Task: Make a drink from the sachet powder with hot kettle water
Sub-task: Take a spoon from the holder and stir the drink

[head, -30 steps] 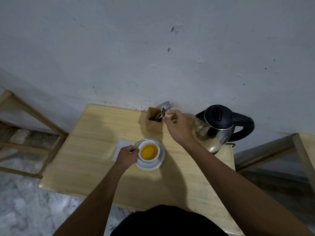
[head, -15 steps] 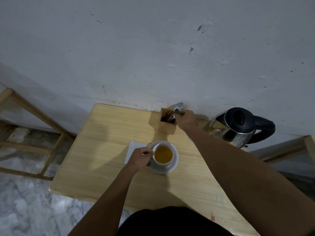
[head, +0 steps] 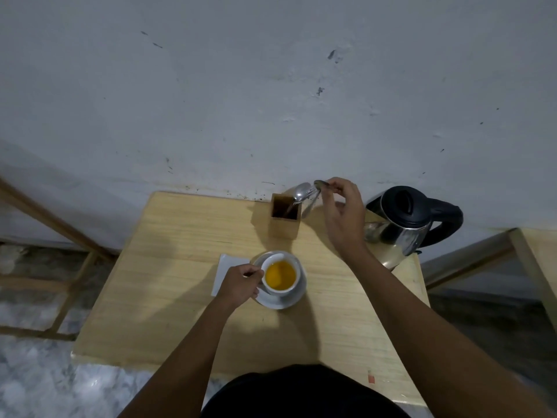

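A white cup (head: 290,290) of orange-yellow drink stands on a white saucer (head: 294,300) in the middle of the wooden table (head: 168,297). My left hand (head: 239,283) is closed on the cup's handle on its left side. My right hand (head: 343,215) is raised behind the cup, to the right of the wooden cutlery holder (head: 284,220), and pinches a small metal spoon (head: 321,184) above the holder's rim. Another spoon (head: 302,191) leans in the holder. The steel kettle (head: 401,224) with black lid and handle stands at the right.
A white paper piece (head: 225,271) lies flat left of the saucer, partly under my left hand. The table's back edge meets a grey-white wall (head: 271,101). Wooden frames (head: 60,224) stand left and right over a marble floor.
My right hand has come up and to the right from the cutlery holder with a spoon pinched in its fingers. My left hand has stayed on the cup's handle.
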The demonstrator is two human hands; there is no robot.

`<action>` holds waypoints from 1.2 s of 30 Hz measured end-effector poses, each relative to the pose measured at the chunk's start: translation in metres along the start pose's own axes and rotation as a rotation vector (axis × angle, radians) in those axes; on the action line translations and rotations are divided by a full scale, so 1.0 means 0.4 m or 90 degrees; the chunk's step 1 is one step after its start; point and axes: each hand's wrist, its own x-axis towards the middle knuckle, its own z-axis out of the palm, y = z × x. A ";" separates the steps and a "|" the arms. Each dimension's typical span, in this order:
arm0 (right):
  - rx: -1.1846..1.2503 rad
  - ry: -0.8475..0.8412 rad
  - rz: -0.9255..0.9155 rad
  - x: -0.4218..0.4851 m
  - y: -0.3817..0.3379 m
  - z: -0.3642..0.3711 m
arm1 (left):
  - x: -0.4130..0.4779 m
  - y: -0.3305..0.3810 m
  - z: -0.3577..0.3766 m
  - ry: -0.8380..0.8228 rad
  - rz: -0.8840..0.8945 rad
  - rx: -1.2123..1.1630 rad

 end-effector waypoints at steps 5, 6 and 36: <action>0.169 -0.023 0.036 -0.061 -0.033 -0.037 | -0.002 0.001 0.005 0.001 0.010 -0.008; 0.161 -0.022 0.051 -0.071 -0.022 -0.042 | -0.002 0.002 0.006 0.001 0.010 -0.010; -0.561 -0.475 0.156 -0.247 0.085 -0.070 | 0.005 -0.015 0.004 -0.011 0.061 0.018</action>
